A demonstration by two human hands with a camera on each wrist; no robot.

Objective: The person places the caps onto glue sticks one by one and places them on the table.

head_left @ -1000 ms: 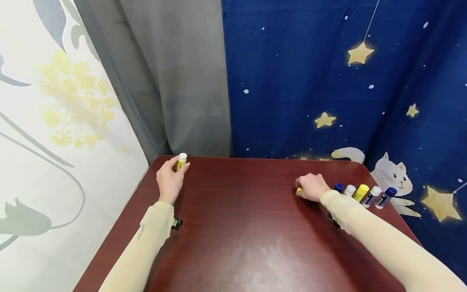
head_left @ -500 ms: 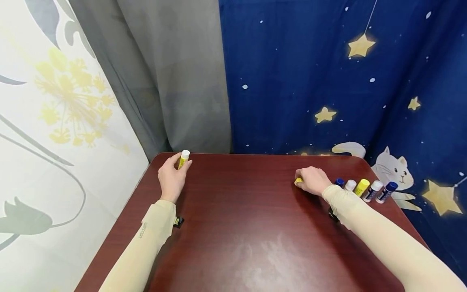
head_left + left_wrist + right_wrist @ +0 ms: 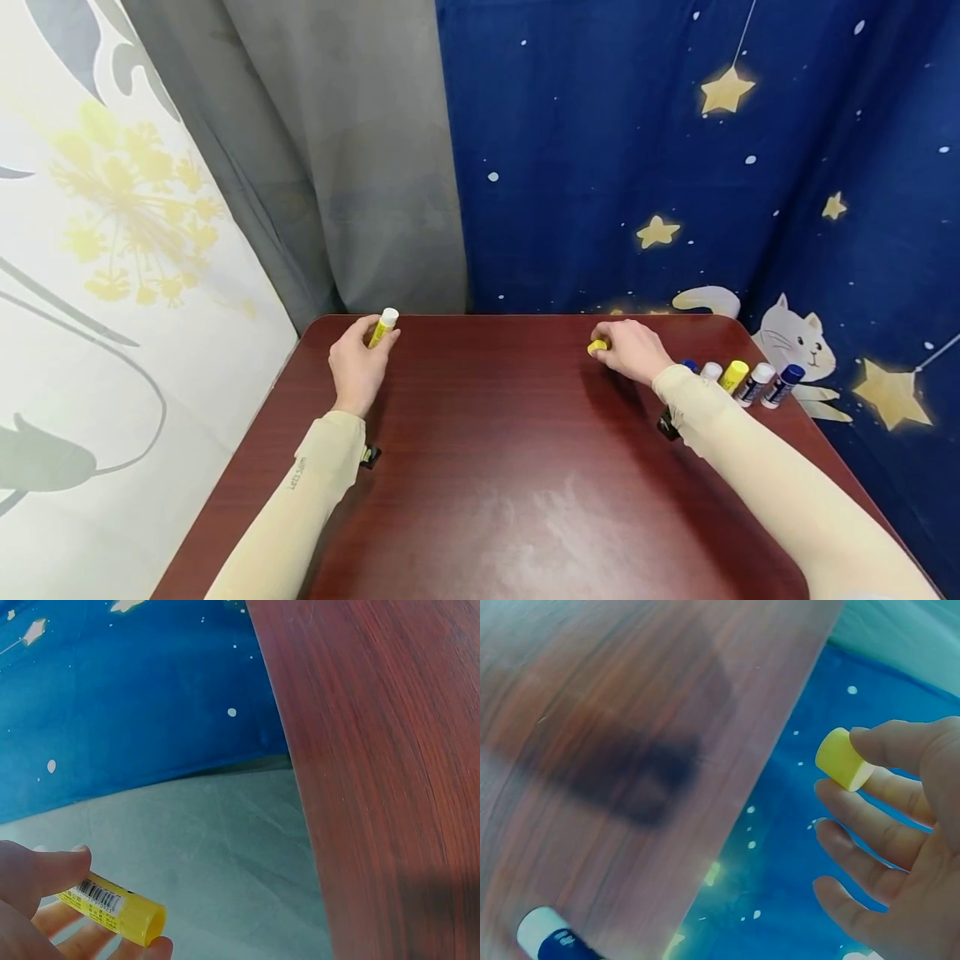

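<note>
Near the far left corner of the table, my left hand [image 3: 358, 364] grips a yellow glue stick [image 3: 382, 327] with a white upper end. The left wrist view shows the barcode on the yellow tube [image 3: 105, 901] between thumb and fingers. On the other side, my right hand [image 3: 633, 352] pinches a small yellow cap [image 3: 597, 346] between thumb and index finger. In the right wrist view this cap [image 3: 842, 759] appears raised, with the other fingers spread loosely below it. The two hands are well apart.
Several glue sticks stand in a row along the table's right side, among them a yellow one [image 3: 733, 377], a white-topped one [image 3: 756, 385] and a blue-capped one [image 3: 783, 387]. My right forearm partly hides the row. Curtains [image 3: 555, 167] hang behind the dark red table [image 3: 480, 433].
My right hand has lifted the yellow cap up from the table and shifted slightly left. The left hand has moved a little right, and its glue stick now leans more to the right.
</note>
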